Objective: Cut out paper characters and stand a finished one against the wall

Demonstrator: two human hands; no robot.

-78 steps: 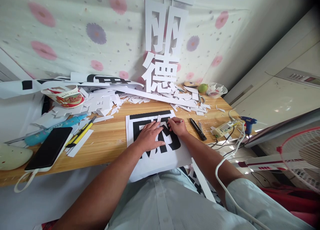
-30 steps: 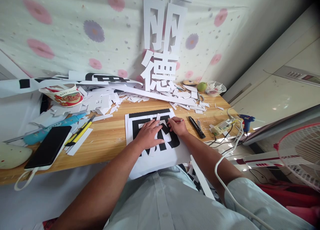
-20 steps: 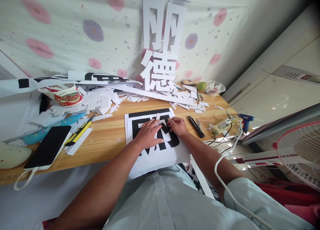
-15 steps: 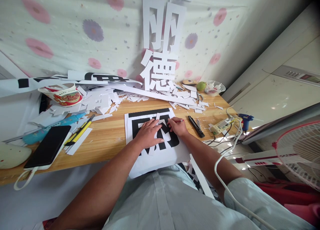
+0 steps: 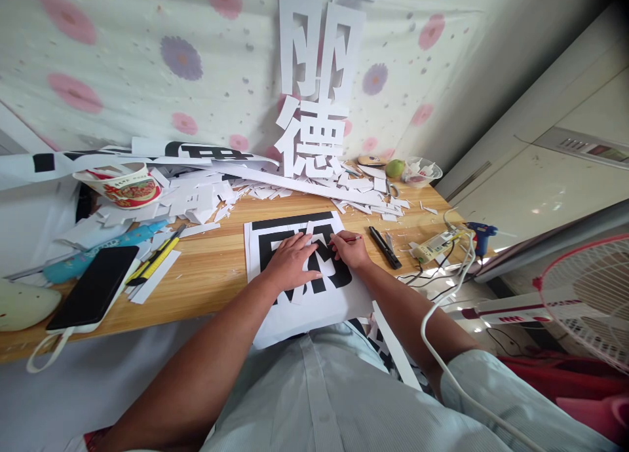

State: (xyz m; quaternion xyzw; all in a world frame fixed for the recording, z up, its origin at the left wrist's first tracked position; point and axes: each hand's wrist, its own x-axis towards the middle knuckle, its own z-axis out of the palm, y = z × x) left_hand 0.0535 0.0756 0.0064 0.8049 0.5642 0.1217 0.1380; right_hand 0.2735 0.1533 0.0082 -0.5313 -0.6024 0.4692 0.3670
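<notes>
A white sheet (image 5: 295, 318) printed with a bold black character lies at the table's front edge, with white cut pieces on top of the print. My left hand (image 5: 291, 265) rests flat on it, fingers spread, pressing on the white pieces. Pinched in my right hand (image 5: 350, 249) is a thin dark red pen (image 5: 354, 239), over the right part of the black character; its tip is too small to make out. Just right of my right hand lies a black utility knife (image 5: 385, 247).
Paper scraps (image 5: 196, 203) cover the table's back, below white cut-out characters (image 5: 314, 137). At left are a bowl (image 5: 130, 188), phone (image 5: 93, 288) and yellow knife (image 5: 153, 262). A power strip (image 5: 435, 245), blue glue gun (image 5: 482, 237) and white cable (image 5: 426, 327) are at right.
</notes>
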